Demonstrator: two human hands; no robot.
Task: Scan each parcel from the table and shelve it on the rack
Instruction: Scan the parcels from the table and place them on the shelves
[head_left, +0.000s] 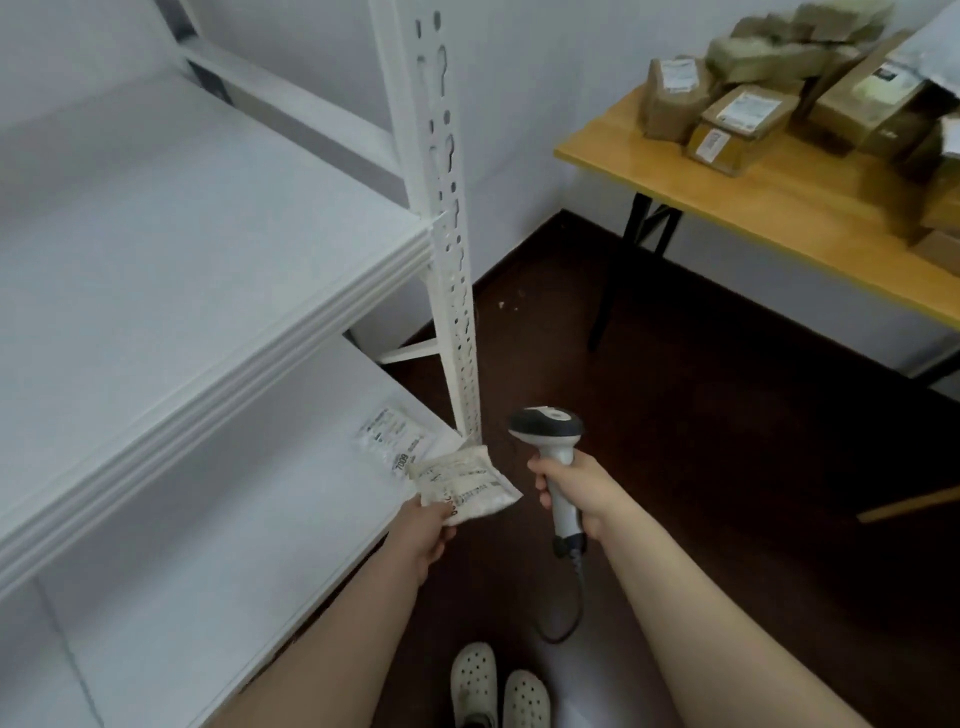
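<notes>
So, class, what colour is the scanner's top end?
The scanner has a dark grey-black top, clearest in the head view.

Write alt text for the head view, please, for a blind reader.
A left hand holds a small white parcel at the rack's lower shelf, near a labelled parcel lying there; the right hand grips a scanner. Brown parcels crowd a wooden table.

Both forearms (337, 634) are bare, and the feet wear white clogs (472, 680) (tops dotted with round holes).
</notes>
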